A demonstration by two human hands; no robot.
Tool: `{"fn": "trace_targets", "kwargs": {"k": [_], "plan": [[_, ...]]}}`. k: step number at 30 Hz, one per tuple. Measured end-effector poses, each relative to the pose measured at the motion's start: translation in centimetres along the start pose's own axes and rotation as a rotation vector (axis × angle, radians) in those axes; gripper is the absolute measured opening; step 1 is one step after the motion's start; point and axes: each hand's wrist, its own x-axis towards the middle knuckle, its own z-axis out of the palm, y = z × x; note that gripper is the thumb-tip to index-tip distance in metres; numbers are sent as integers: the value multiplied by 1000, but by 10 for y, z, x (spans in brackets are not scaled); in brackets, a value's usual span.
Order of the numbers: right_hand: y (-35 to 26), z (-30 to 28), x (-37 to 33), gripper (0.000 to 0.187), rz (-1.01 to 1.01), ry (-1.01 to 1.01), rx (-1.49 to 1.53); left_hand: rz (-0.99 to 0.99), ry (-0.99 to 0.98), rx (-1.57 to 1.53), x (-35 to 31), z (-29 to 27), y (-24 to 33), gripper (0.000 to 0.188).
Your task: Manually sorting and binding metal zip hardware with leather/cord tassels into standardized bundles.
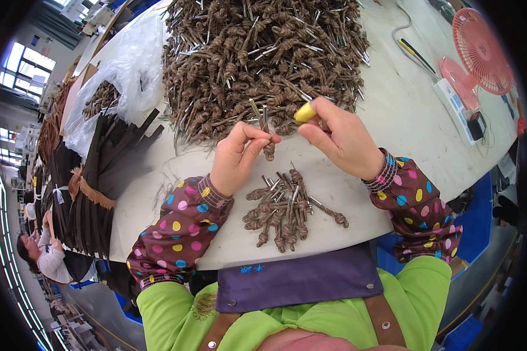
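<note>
Your left hand [240,155] is pinching a knotted brown cord [269,151] between thumb and fingertips, above the pale table [416,76] and midway between two piles. The knot hangs toward you, and thin prongs point away. Your right hand [348,140] is just to the right, apart from that cord, its thumb spread from the index finger in a yellow finger cover [304,112]; its other fingers are partly hidden.

Near you lies a small cluster of knotted cords [287,213] with silvery tips. On the far side is a large heap of similar knotted cords [257,64]. To your left are a clear plastic bag [143,55] and a bundle of dark strips [91,199]; far right stand a pink fan [480,50] and a white power strip [454,108].
</note>
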Motion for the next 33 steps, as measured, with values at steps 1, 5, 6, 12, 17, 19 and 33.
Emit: {"fn": "trace_targets", "kwargs": {"k": [1,5,6,12,17,19,33], "plan": [[1,3,-3,27,-84,11,-68,26,-11,52,0,0,-1,5],[2,18,-5,26,-191,19,-238,78,-33,210,1,1,7,6],[3,19,-5,26,-189,20,-237,77,-36,209,0,1,6,6],[6,20,-6,25,-183,-13,-316,84,-38,240,1,4,6,7],[7,20,-4,24,-181,-17,-320,94,-43,238,2,3,4,7],[6,20,-3,24,-184,-23,-321,88,-53,239,2,2,4,7],[8,22,-7,24,-169,-40,-237,76,-61,239,-2,4,4,7]]}}
